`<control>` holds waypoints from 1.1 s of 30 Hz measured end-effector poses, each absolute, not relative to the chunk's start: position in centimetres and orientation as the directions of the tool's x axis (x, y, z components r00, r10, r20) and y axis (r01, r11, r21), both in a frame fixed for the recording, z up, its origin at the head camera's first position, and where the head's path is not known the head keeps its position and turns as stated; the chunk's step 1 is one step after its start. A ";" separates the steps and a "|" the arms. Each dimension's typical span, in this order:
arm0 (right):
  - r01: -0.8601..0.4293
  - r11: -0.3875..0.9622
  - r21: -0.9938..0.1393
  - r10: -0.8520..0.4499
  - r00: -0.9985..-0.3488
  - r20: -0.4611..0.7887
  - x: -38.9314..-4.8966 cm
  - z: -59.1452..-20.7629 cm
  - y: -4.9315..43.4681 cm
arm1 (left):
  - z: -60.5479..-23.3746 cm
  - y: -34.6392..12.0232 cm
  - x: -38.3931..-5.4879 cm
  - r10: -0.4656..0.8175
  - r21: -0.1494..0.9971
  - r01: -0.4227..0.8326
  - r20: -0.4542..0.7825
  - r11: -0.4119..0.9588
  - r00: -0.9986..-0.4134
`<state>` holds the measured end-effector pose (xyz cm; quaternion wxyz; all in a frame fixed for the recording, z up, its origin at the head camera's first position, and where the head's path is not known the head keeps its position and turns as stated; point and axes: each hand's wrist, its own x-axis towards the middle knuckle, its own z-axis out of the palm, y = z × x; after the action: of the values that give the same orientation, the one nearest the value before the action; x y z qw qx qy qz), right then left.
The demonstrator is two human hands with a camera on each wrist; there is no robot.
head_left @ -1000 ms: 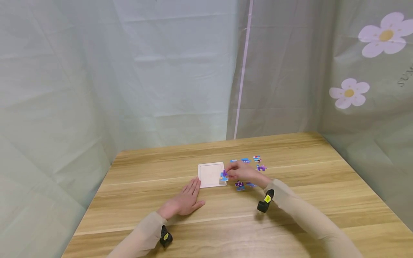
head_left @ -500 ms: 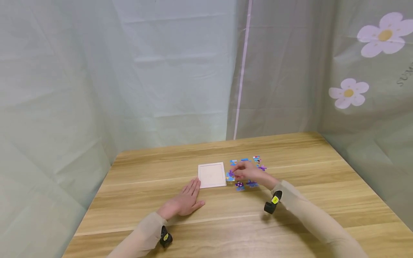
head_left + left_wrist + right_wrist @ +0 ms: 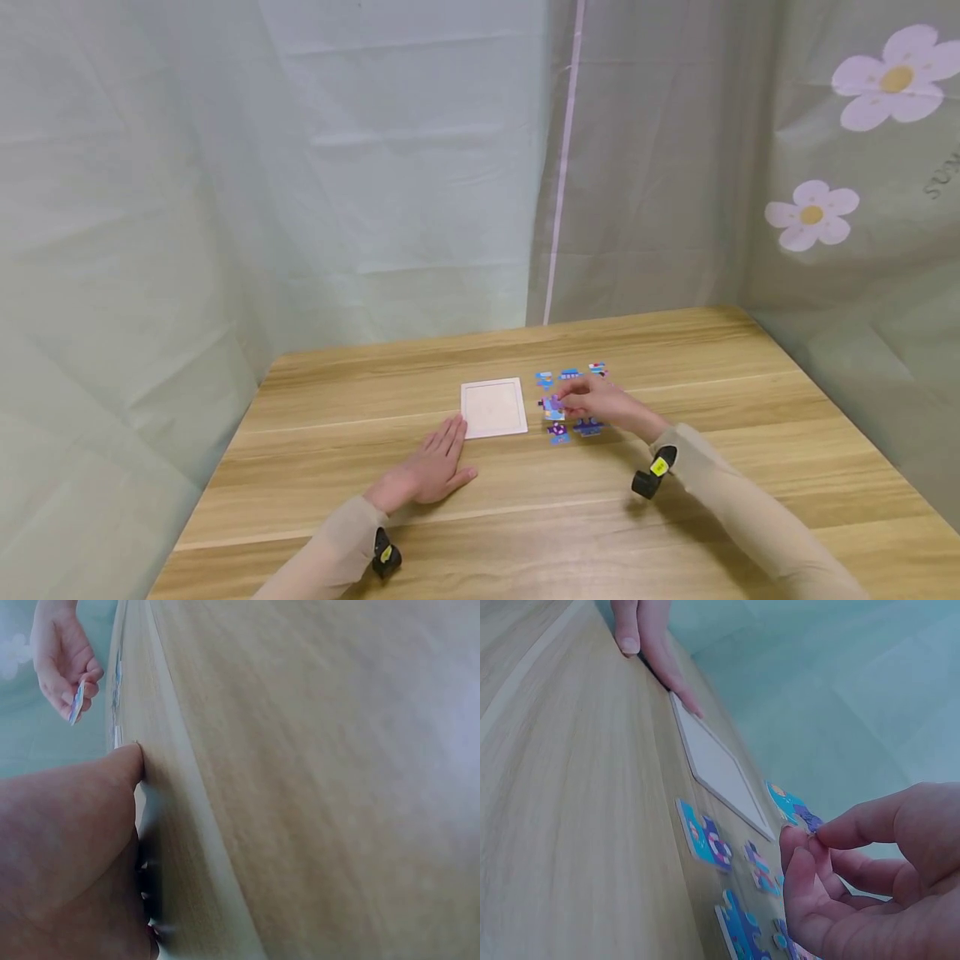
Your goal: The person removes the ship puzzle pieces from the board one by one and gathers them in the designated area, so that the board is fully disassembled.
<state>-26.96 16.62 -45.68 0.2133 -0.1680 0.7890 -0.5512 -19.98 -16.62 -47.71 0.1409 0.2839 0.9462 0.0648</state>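
Note:
My right hand pinches a blue and purple jigsaw piece between thumb and fingers, above the table. The same jigsaw piece appears raised and tilted at the fingertips in the right wrist view. My left hand lies flat with straight fingers, its fingertips at the lower left corner of a pale square puzzle tray. In the left wrist view, my left hand hides most of the tray. Bare board shows inside the tray's border.
Several loose jigsaw pieces lie right of the tray, including a blue piece, a purple-ringed piece and a dark blue piece. My right hand covers part of this group. A wooden table reaches back to hanging curtains.
My right hand has moved right with the jigsaw piece, from over the tray's right edge to over the loose pieces. The left hand has stayed still.

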 end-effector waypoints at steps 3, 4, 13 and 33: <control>-0.054 0.341 -0.938 -0.505 -0.852 -0.135 -26.9 -45.8 17.1 | -47.2 -16.4 -19.9 0.567 0.213 0.528 -0.230 0.822 -0.791; -0.053 0.343 -0.938 -0.499 -0.856 -0.134 -26.9 -45.8 17.2 | -47.0 -16.4 -19.8 0.570 0.221 0.528 -0.229 0.820 -0.789; 0.023 0.259 -0.966 -0.482 -0.863 -0.150 -26.5 -45.9 17.6 | -46.4 -16.2 -19.7 0.557 0.216 0.515 -0.248 0.829 -0.793; 0.061 0.261 -0.964 -0.434 -0.884 -0.173 -26.3 -45.9 20.1 | -48.8 -16.9 -20.4 0.562 0.204 0.527 -0.197 0.825 -0.803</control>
<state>-26.27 20.07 -45.92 0.2076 -0.1218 0.7663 -0.5957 -20.45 -16.89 -48.84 0.1251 0.2877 0.9470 0.0695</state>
